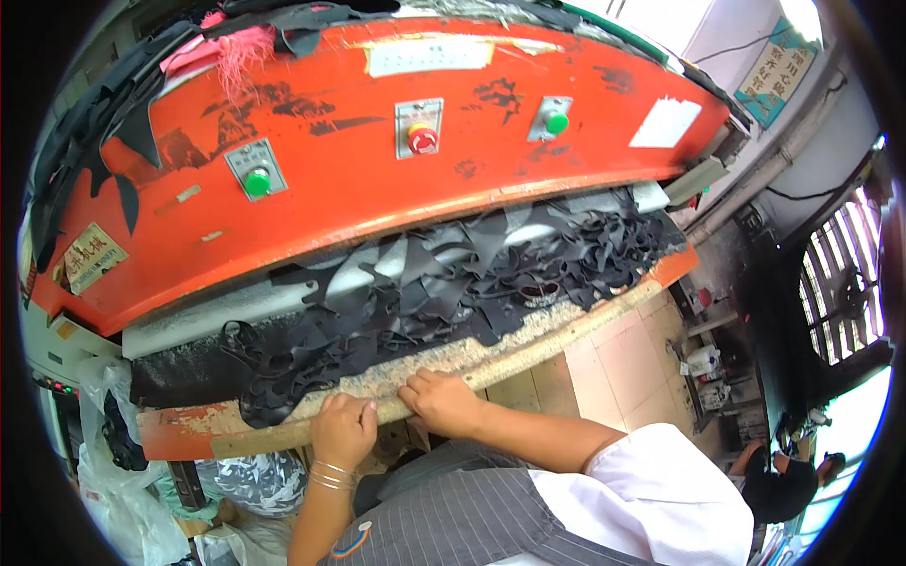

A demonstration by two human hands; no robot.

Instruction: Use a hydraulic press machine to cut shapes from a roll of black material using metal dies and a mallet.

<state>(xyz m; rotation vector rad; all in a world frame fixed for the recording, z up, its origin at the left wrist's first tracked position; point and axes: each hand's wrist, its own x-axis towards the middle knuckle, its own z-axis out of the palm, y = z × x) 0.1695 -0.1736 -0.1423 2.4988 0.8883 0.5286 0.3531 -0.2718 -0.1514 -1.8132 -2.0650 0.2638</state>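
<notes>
My left hand (342, 432), with bangles at the wrist, is closed at the worn front edge of the machine's work table (491, 360). Its fingers curl over that edge and the thumb points up. Just to the right, my right hand (440, 402) is closed on the same edge, fingers bent and knuckles up. Beyond both hands lies a long heap of black sheet offcuts (377, 316), thin and full of cut-out curves. Some of them lie over a whitish board (236, 309) under the machine. What is beneath my fingers is hidden.
A red machine beam (330, 160) spans the table, with a red stop button (422, 140) and green buttons (258, 182) on it. More black scraps (80, 160) hang at its left. Clear plastic bags (118, 481) stand lower left. A person (783, 483) is at far right.
</notes>
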